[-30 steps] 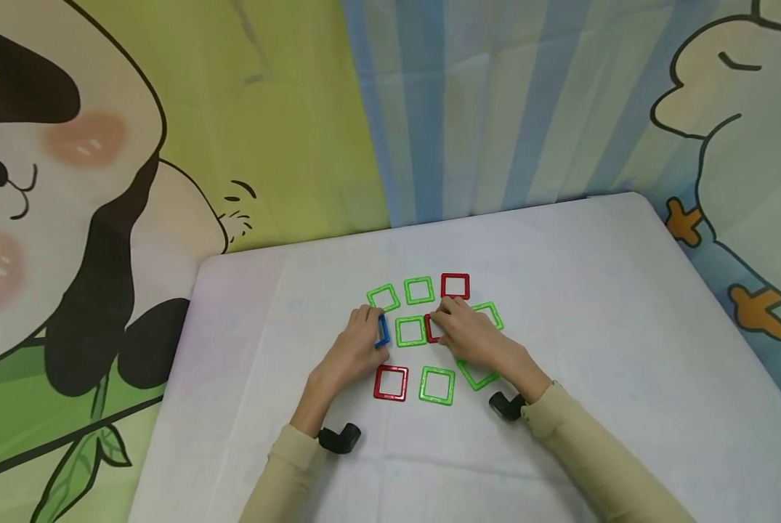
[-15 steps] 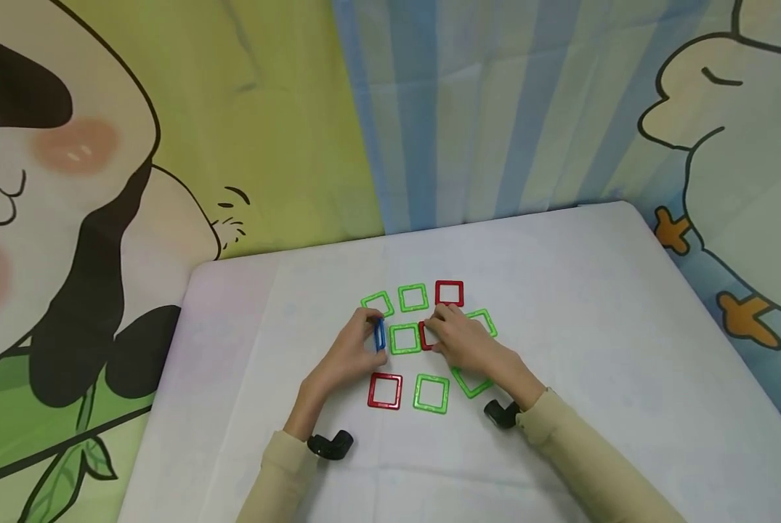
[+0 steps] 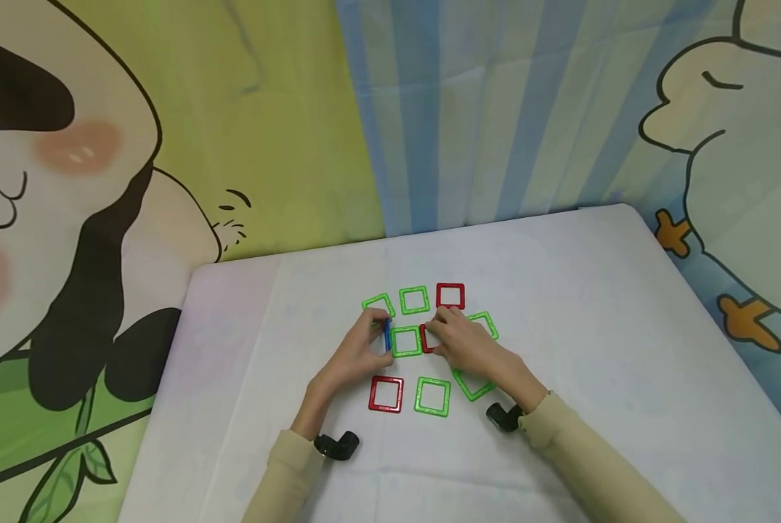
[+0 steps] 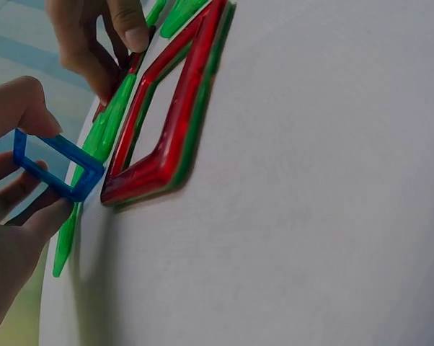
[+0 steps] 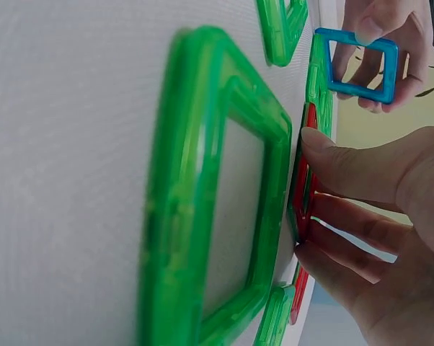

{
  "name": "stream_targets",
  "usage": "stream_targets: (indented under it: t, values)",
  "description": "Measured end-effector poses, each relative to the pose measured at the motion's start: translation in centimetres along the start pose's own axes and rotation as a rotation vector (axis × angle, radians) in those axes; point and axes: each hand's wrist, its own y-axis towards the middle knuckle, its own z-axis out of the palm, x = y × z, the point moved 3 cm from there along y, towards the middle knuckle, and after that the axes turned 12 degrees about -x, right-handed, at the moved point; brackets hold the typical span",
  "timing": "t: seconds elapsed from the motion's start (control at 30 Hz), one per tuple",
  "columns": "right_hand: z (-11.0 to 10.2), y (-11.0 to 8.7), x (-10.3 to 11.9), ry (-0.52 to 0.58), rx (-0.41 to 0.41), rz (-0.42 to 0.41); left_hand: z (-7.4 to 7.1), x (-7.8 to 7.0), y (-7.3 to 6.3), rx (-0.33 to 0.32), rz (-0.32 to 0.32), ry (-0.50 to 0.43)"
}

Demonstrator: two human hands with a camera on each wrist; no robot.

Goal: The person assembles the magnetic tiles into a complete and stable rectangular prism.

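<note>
My left hand (image 3: 354,352) pinches a blue square magnetic tile (image 3: 387,336) between thumb and fingers, thumb on its near edge. The blue tile (image 4: 80,189) stands upright on edge, right at the left side of a flat green tile (image 3: 406,354). On that green tile's other side lies a red tile (image 3: 423,338), flat and partly hidden. Thumb and fingers of my right hand (image 3: 468,341) grip this red tile (image 5: 303,169) by its opposite edges. In the right wrist view, the blue tile (image 5: 391,72) shows its open frame beyond the right hand.
Nearer me lie a red tile (image 3: 385,410) and two green tiles, one in the middle (image 3: 432,413) and one under the right wrist (image 3: 463,387). Behind the hands are a red tile (image 3: 450,285) and several green ones (image 3: 414,311). A white cloth covers the table (image 3: 560,290).
The left hand has turned the blue tile from tilted to upright, then brought it right to the green tile's side. The right hand has kept its grip on the red tile.
</note>
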Motion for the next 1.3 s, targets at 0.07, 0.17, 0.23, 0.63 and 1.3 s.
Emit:
stream_targets:
  t: [0.07,0.17,0.23,0.63,1.3]
  values:
    - [0.0,-0.1,0.0,-0.007,-0.006,-0.007,0.2,0.0,0.0,-0.003,-0.009,-0.016]
    - [0.0,0.0,0.0,-0.01,-0.008,-0.017,0.4,0.2,0.0,-0.016,-0.023,-0.03]
    - [-0.1,0.0,0.0,-0.01,-0.003,-0.021,0.5,0.3,0.0,-0.023,-0.022,-0.052]
    - [-0.3,-0.1,-0.1,-0.007,0.023,-0.018,0.2,1.0,0.4,0.002,-0.073,-0.134]
    - [-0.3,-0.1,0.3,-0.026,0.034,-0.007,-0.3,0.4,0.3,-0.167,-0.11,-0.258]
